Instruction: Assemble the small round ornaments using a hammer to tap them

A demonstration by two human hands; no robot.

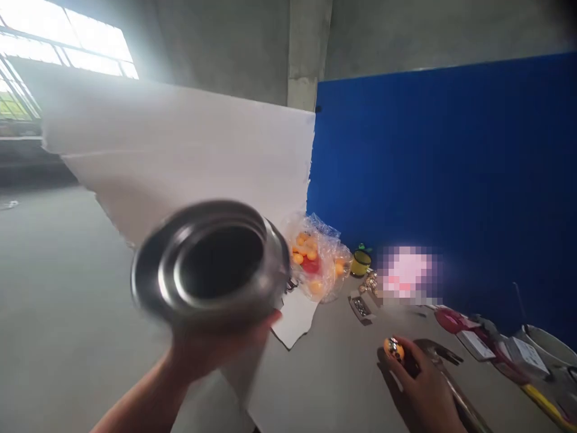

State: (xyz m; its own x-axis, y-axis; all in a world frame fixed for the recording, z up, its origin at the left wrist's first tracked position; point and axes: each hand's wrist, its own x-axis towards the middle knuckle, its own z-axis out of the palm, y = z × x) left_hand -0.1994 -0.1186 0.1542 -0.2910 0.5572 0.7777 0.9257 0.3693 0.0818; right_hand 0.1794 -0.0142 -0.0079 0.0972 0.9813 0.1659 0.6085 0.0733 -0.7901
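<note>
My left hand point(211, 355) is raised on the left, its fingers wrapped around a shiny round steel container point(151, 276). The container is blurred by motion and tilted, its dark round opening facing me. Low on the right, my right hand point(421, 382) is closed on a small orange ball point(393, 349) with shiny, dark-marked bits on its near side; what these bits are I cannot make out. Right beside that hand lies a claw hammer point(444, 355), its handle running toward the bottom edge and partly hidden by the hand.
A clear plastic bag point(331, 240) of orange balls stands at the table's back corner. Near it are a white sheet point(295, 319), a yellow cup point(360, 263) and an open small box point(362, 308) of metal pieces. White boxes point(475, 344) and a bucket point(552, 346) line the right.
</note>
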